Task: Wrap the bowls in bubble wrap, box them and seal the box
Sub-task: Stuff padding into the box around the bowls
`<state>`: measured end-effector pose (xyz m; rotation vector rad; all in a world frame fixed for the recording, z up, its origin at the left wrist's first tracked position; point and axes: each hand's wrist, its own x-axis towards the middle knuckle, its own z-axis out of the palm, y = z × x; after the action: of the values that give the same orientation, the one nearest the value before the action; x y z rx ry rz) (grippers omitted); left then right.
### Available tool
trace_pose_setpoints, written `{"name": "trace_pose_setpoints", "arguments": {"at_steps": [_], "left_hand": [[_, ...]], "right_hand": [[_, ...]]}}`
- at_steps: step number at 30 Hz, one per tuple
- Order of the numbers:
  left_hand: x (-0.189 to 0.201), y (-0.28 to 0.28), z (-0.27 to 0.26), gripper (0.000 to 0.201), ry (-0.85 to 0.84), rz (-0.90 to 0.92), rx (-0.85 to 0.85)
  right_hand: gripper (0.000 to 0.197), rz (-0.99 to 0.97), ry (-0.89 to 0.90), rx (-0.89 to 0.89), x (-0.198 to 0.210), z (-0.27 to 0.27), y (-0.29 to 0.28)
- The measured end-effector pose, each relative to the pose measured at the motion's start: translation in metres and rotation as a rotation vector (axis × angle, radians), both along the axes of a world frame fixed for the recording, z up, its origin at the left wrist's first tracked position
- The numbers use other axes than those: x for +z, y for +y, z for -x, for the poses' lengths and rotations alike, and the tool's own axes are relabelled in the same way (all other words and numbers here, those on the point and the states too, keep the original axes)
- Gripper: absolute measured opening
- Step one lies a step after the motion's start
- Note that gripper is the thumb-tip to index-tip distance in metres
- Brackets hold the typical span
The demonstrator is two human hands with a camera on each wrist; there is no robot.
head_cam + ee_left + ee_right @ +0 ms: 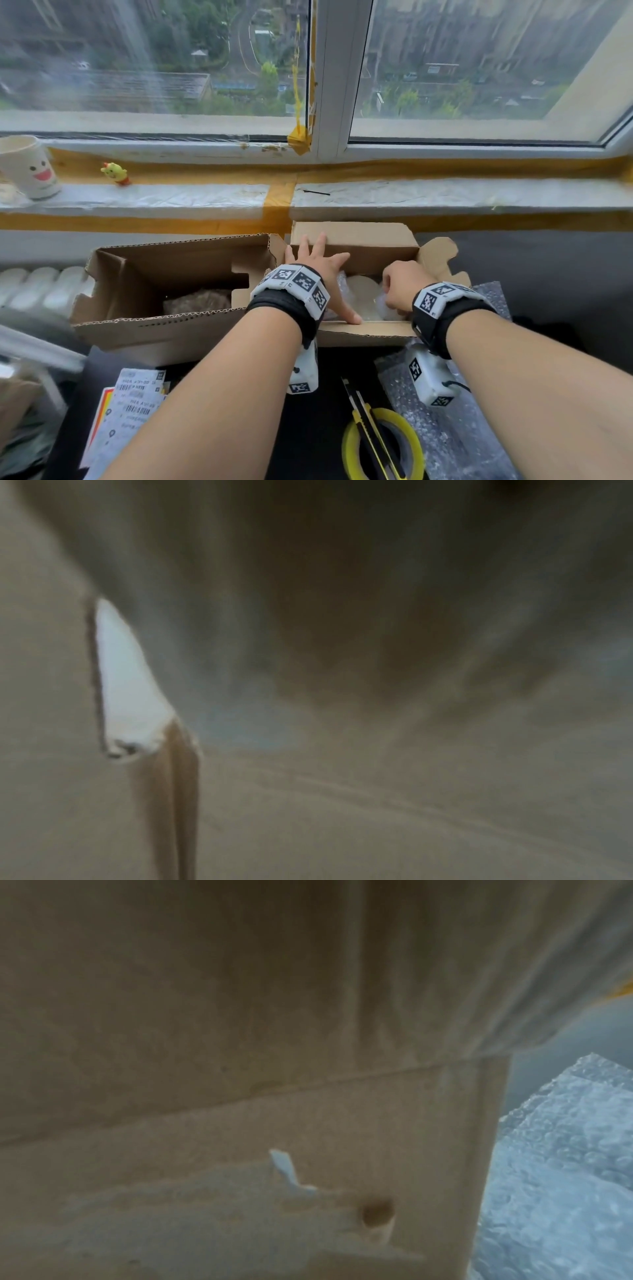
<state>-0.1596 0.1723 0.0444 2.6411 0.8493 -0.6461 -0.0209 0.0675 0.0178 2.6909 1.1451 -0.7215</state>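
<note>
A small open cardboard box [363, 334] sits in the middle of the head view. Inside it lies a pale bowl bundle in bubble wrap [363, 299]. My left hand [317, 262] is spread over the box's left end, with straight fingers against the far flap [356, 236] and the thumb on the near wall. My right hand [399, 291] reaches into the box's right side, fingers curled down into the wrapped bundle; the fingertips are hidden. Both wrist views are blurred and show only the box's cardboard wall [377, 818] [240, 1123] close up.
A larger open box [171, 329] stands just left of the small one. A yellow tape roll [349, 442], a utility knife [364, 419] and a bubble wrap sheet [455, 442] [565, 1164] lie near me. Label sheets [132, 411] lie at the lower left. A cup [29, 168] and a toy [115, 173] stand on the sill.
</note>
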Motion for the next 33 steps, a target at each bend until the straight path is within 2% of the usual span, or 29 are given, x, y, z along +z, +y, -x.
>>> {"name": "trace_pose_setpoints", "arguments": {"at_steps": [4, 7, 10, 12, 16, 22, 28, 33], "left_hand": [[-0.002, 0.002, -0.001, 0.127, 0.011, 0.009, 0.003], [-0.003, 0.003, -0.001, 0.126, 0.006, 0.004, -0.002], [-0.003, 0.003, 0.001, 0.124, 0.008, -0.004, -0.006], [-0.002, 0.001, 0.0, 0.122, 0.005, -0.003, -0.003], [0.0, -0.001, -0.001, 0.112, -0.026, -0.035, 0.004], [0.017, 0.002, 0.001, 0.084, -0.214, 0.051, 0.122], [0.037, -0.007, -0.002, 0.071, -0.235, 0.058, 0.133], [0.058, -0.021, -0.007, 0.062, -0.249, 0.033, 0.136]], "right_hand": [[0.019, 0.02, 0.135, -0.09, -0.011, -0.001, 0.004], [0.028, 0.117, 0.228, -0.06, -0.017, 0.006, -0.003], [0.035, 0.072, 0.295, -0.082, -0.019, 0.009, -0.009], [0.032, 0.008, 0.323, -0.133, -0.014, 0.007, -0.008], [0.029, -0.168, 0.321, -0.189, 0.005, 0.005, -0.002], [0.031, -0.352, 0.32, -0.231, 0.028, -0.002, -0.005], [0.034, -0.444, 0.268, -0.2, 0.05, -0.004, -0.017], [0.03, -0.511, 0.172, -0.087, 0.08, -0.009, -0.034]]}}
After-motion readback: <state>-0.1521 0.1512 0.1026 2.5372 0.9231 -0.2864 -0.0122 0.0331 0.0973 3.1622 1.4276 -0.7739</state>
